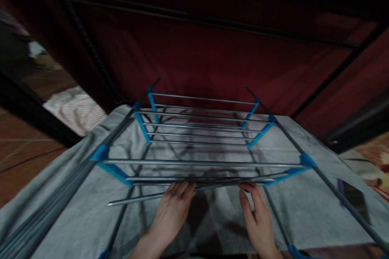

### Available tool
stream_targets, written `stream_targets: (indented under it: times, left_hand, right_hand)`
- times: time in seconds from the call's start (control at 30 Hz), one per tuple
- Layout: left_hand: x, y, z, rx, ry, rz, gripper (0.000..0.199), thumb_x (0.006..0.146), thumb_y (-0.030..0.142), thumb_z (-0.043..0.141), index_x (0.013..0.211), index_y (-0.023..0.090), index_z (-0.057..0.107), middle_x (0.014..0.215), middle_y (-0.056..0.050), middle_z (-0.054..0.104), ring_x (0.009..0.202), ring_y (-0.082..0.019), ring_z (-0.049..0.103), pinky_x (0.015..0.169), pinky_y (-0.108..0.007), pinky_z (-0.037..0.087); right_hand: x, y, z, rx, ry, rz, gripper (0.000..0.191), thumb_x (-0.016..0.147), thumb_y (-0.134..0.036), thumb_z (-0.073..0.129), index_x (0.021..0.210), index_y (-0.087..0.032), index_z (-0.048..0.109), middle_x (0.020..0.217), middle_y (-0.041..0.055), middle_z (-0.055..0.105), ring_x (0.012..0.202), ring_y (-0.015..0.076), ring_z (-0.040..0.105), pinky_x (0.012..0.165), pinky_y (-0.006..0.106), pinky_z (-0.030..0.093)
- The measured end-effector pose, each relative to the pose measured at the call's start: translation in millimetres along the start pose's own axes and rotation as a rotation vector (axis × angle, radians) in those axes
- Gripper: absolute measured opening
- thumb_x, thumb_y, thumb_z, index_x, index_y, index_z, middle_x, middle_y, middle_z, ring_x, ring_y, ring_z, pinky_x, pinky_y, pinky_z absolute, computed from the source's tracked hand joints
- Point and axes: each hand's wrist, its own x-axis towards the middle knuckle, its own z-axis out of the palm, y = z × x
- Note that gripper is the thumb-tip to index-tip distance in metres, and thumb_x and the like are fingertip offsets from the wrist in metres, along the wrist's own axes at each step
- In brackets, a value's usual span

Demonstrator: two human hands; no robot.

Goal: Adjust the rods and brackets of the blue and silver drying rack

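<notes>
A rack of thin metal tubes joined by blue plastic connectors stands in front of me on a grey cloth. One loose metal rod slants across its nearest tier, its left end sticking out towards me. My left hand is closed over this rod, with the fingertips hidden behind it. At the rod's right part, my right hand grips with curled fingers, the thumb a little apart. Several more metal rods lie along the rack's left side.
Behind the rack rises a dark red panelled surface. The grey cloth spreads beneath everything. A dark phone-like object lies on the right, past the rack's side tube. Striped fabric rests on the brown tiled floor at left.
</notes>
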Motion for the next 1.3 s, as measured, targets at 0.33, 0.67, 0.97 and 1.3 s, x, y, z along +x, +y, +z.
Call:
stream_targets:
  times: [0.33, 0.67, 0.97, 1.3]
  left_hand:
    - [-7.0, 13.1, -4.8, -0.040, 0.152, -0.061, 0.038, 0.094, 0.012, 0.054, 0.129, 0.023, 0.059, 0.122, -0.008, 0.067, 0.112, -0.022, 0.063, 0.101, -0.041, 0.049]
    - [-76.9, -50.0, -5.0, -0.545, 0.974, -0.886, 0.016, 0.093, 0.037, 0.059, 0.088, 0.022, 0.059, 0.085, -0.001, 0.059, 0.083, -0.016, 0.059, 0.078, -0.028, 0.050]
    - [-27.6, -100.0, -22.7, -0.935, 1.373, -1.104, 0.023, 0.087, 0.044, 0.057, 0.092, 0.022, 0.064, 0.102, -0.003, 0.068, 0.099, -0.017, 0.062, 0.084, -0.027, 0.049]
    - [2.3, -116.4, -45.4, -1.098, 1.332, -0.970, 0.047, 0.091, 0.057, 0.050, 0.063, 0.019, 0.057, 0.054, 0.000, 0.057, 0.051, -0.014, 0.053, 0.053, -0.026, 0.044]
  right_hand:
    - [32.8, 2.1, 41.4, -0.508, -0.205, -0.783, 0.036, 0.098, -0.015, 0.047, 0.130, -0.025, 0.061, 0.103, 0.0030, 0.070, 0.097, 0.0204, 0.063, 0.104, 0.043, 0.040]
    - [53.5, 31.1, 39.6, -0.558, -0.151, -1.014, 0.032, 0.098, -0.023, 0.052, 0.128, -0.026, 0.063, 0.099, 0.0039, 0.071, 0.089, 0.0225, 0.063, 0.093, 0.041, 0.040]
    - [63.3, 23.8, 38.5, -0.526, -0.141, -1.052, 0.030, 0.100, -0.021, 0.047, 0.125, -0.022, 0.063, 0.098, 0.0056, 0.072, 0.087, 0.0219, 0.064, 0.091, 0.040, 0.041]
    - [68.3, 19.4, 36.6, -0.513, -0.130, -1.071, 0.029, 0.102, -0.027, 0.045, 0.124, -0.023, 0.064, 0.094, 0.0057, 0.072, 0.083, 0.0212, 0.065, 0.086, 0.039, 0.042]
